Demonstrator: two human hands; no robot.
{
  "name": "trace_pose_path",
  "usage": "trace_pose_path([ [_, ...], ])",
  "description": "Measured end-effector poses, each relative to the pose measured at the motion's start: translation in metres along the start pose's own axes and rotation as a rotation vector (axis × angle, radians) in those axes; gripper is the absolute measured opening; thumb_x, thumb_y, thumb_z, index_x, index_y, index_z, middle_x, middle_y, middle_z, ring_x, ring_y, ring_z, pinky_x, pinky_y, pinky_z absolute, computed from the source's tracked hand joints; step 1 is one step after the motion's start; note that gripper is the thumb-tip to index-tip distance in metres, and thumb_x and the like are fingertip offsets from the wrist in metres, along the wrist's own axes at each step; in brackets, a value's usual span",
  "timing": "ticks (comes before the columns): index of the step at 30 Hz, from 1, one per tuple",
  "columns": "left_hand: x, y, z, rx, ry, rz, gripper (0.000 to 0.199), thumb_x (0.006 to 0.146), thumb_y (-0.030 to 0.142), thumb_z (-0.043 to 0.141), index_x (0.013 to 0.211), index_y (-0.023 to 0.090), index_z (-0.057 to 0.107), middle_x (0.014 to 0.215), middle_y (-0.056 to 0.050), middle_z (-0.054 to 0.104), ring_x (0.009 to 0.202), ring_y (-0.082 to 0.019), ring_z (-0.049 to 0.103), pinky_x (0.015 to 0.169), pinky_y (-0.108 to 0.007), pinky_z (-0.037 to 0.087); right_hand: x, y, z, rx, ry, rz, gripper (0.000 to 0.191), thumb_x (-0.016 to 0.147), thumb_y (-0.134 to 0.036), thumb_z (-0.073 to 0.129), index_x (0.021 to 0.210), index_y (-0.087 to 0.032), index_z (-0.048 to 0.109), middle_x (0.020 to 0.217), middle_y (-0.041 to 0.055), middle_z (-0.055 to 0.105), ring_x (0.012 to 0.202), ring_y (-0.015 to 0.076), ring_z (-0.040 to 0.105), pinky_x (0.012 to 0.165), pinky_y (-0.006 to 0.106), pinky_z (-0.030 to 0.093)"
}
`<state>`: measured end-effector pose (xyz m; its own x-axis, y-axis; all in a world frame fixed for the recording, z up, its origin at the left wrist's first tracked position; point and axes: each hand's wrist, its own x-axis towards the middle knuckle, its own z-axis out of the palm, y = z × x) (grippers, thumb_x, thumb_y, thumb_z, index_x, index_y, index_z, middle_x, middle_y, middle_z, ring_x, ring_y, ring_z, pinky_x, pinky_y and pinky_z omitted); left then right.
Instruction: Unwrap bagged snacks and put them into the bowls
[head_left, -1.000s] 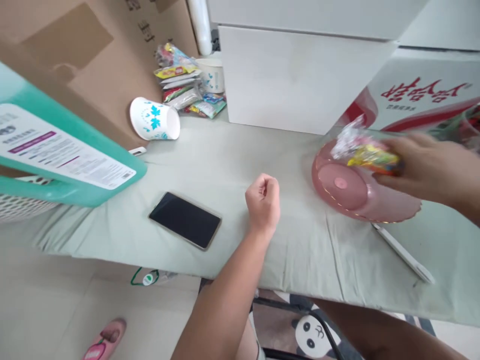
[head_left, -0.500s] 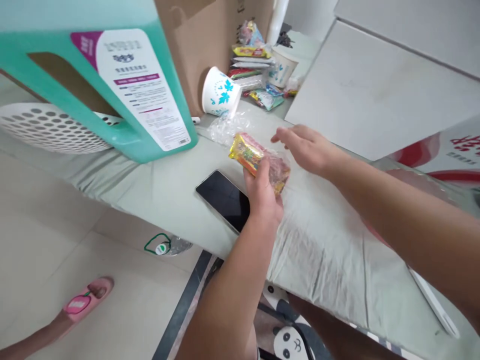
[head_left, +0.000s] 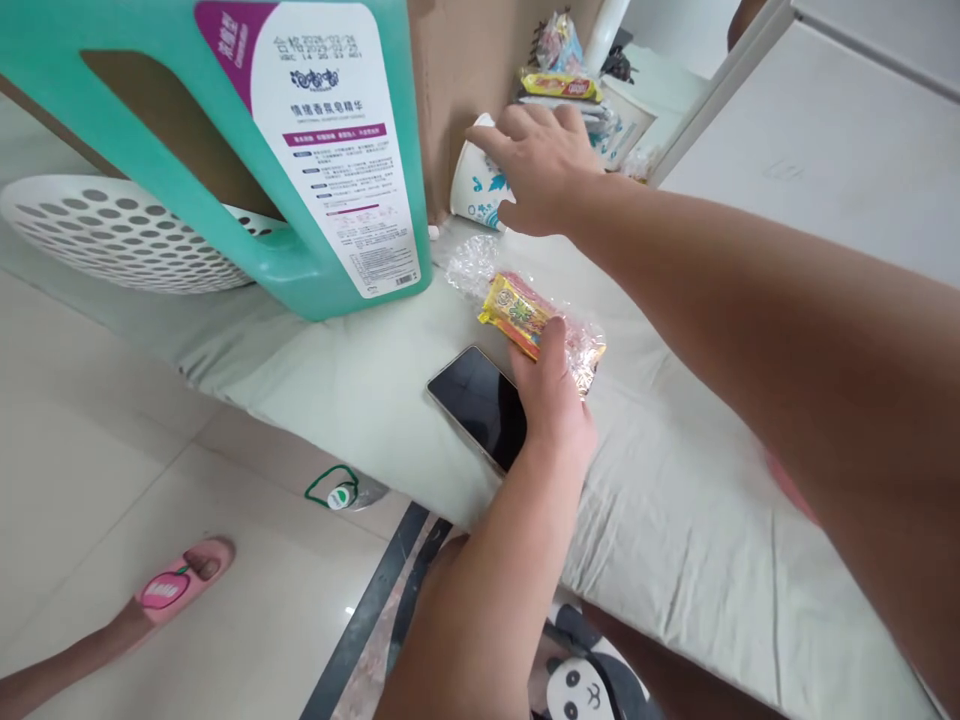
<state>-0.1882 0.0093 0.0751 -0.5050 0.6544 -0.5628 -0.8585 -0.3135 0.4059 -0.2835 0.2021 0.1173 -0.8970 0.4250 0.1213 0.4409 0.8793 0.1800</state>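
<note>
A: Where is the yellow snack packet (head_left: 517, 312)?

B: In our left hand (head_left: 553, 390), just past the phone (head_left: 478, 405) and set in from the front edge of the desk (head_left: 675, 520). We pinch it with the thumb on top; the fingers beneath are mostly hidden.

A: Which way does it point?

B: Its printed end points toward the green jug (head_left: 322, 160), and its long axis runs roughly along the front edge. Clear crinkled plastic (head_left: 472, 268) shows around it; whether that encloses the packet, we cannot tell.

A: And our right hand (head_left: 540, 165)?

B: Fingers spread, it covers part of a leaf-printed paper cup (head_left: 480, 190) tipped on its side near the back edge. We cannot tell if they touch, nor see into the cup.

A: Other containers?

B: Past our right wrist, a second paper cup (head_left: 624, 125) is partly hidden beside stacked packets (head_left: 562, 85). The jug's top is cut off, its fill unclear. Behind its handle we see a white perforated basket (head_left: 112, 230), partly covered.
</note>
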Motion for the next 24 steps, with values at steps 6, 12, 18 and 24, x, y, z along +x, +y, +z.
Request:
trace_pose_path([
  [6, -0.009, -0.007, 0.002, -0.033, -0.007, 0.020, 0.040, 0.090, 0.027, 0.069, 0.129, 0.026, 0.056, 0.128, -0.007, 0.070, 0.126, -0.026, 0.067, 0.104, -0.039, 0.054, -0.008, -0.005, -0.013, 0.099, 0.043, 0.095, 0.088, 0.067, -0.055, 0.058, 0.152, -0.042, 0.045, 0.158, 0.0052, 0.046, 0.135, 0.0361, 0.042, 0.101, 0.057, 0.035],
  [12, -0.014, -0.009, 0.003, -0.023, -0.009, 0.041, 0.038, 0.091, 0.027, 0.068, 0.127, 0.026, 0.058, 0.120, -0.005, 0.072, 0.122, -0.024, 0.069, 0.099, -0.037, 0.055, 0.003, -0.013, -0.014, 0.004, -0.024, -0.087, 0.071, 0.088, -0.053, 0.043, 0.150, -0.018, 0.047, 0.144, 0.0118, 0.057, 0.140, 0.0280, 0.033, 0.110, 0.054, 0.026],
  [18, -0.009, -0.007, 0.006, -0.010, -0.002, 0.022, 0.042, 0.091, 0.024, 0.066, 0.132, 0.024, 0.058, 0.123, -0.007, 0.071, 0.123, -0.026, 0.070, 0.105, -0.042, 0.055, -0.046, 0.006, -0.022, -0.303, -0.169, 0.025, 0.031, 0.092, -0.024, 0.046, 0.109, -0.019, 0.072, 0.118, 0.0145, 0.071, 0.109, 0.0286, 0.058, 0.100, 0.051, 0.038],
  [24, -0.010, -0.013, 0.004, 0.081, -0.153, -0.016, 0.032, 0.089, 0.027, 0.071, 0.119, 0.024, 0.060, 0.114, -0.005, 0.072, 0.124, -0.029, 0.068, 0.105, -0.045, 0.055, -0.194, 0.038, -0.004, -0.175, -0.081, 0.280, 0.030, 0.098, -0.030, 0.040, 0.102, -0.023, 0.069, 0.103, 0.0153, 0.072, 0.094, 0.0272, 0.062, 0.083, 0.045, 0.042],
])
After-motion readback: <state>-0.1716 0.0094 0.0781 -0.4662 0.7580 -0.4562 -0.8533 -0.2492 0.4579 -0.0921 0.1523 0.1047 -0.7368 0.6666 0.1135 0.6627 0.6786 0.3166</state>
